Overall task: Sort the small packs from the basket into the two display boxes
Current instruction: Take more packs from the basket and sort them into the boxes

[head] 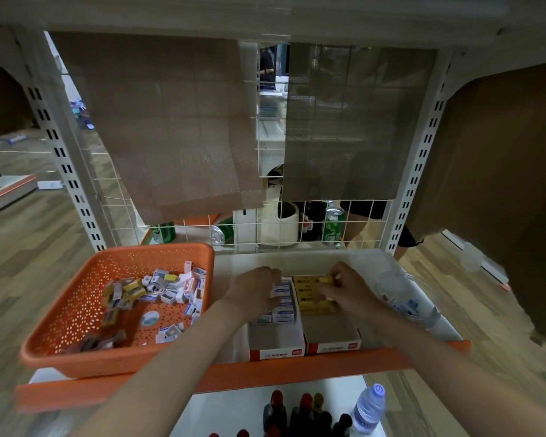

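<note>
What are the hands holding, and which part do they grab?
The left hand pinches a white pack by its left end, over the left box. The right hand pinches a yellow pack by its right end, over the right box.

Both forearms: bare, stretched forward | left hand (259,287): palm down, fingers curled on a white pack (278,291) | right hand (344,290): fingertips pinching a yellow pack (324,280)

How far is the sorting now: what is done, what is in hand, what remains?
Done: white packs fill the back of the left display box, yellow packs the back of the right display box. In hand: the left hand grips a white pack, the right hand pinches a yellow pack. Left: many mixed packs in the basket.
</note>
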